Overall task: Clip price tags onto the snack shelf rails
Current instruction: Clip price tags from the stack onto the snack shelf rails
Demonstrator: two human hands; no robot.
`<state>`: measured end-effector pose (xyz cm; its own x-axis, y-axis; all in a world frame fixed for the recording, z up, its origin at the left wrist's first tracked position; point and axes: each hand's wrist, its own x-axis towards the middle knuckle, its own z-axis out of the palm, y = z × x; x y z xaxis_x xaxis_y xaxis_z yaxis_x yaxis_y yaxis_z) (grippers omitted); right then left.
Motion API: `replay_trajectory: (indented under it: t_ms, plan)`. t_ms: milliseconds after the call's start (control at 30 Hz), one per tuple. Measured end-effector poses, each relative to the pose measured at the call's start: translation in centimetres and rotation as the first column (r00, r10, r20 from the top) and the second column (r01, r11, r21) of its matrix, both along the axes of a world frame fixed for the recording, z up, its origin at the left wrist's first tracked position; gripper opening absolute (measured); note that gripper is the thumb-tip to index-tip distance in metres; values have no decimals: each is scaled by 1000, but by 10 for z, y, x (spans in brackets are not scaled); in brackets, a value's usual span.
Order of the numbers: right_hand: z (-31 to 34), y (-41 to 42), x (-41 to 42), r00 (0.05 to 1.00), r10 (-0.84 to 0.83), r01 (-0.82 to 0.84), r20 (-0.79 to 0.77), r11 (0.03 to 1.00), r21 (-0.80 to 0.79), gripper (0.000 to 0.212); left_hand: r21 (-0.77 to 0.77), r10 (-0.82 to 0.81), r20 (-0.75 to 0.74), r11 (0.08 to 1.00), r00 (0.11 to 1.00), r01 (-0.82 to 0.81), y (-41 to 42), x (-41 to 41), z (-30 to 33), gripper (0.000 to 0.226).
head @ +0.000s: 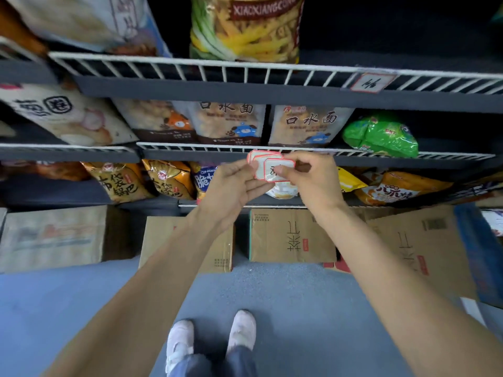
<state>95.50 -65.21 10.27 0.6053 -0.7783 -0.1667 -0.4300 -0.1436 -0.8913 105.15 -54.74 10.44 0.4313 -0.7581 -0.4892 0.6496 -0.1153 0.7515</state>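
Snack bags [228, 123] crowding behind wire rail [190, 147].

Reading "XIAOXIANGCONG" in white letters on a red band across the yellow bag [245, 25] on the top shelf. Showing "口水面" in dark characters on two beige bags [310, 123] on the middle shelf. Carrying "布袋锅巴" on two orange bags [119, 180] on the lower shelf, and "八爪烧" on another orange bag [394, 189] at the right. Showing "开" on a carton [291, 235] on the floor. Bearing handwriting, not readable, on the tag [367, 82] clipped to the top rail and on the held tags [272, 170].
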Motion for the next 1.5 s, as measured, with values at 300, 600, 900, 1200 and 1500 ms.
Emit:
replay_trajectory:
  t_ms: [300,600,900,1200,1500]
  plan:
    - [42,87,69,993,119,-119,3,991,65,22,58,247,137,965,959,-256,102,59,28,16]
    - [83,212,152,991,133,-135,25,988,81,23,-15,252,212,967,944,-255,226,136,68,20]
    - [161,333,231,984,161,-167,69,982,92,23,-95,357,286,934,889,-345,350,205,144,23]
    - [235,396,265,994,108,-107,15,994,-31,21,-152,496,248,868,832,-473,425,240,206,21]
    - [286,439,275,989,139,-138,40,990,-36,22,-238,433,272,896,859,-375,446,241,255,18]
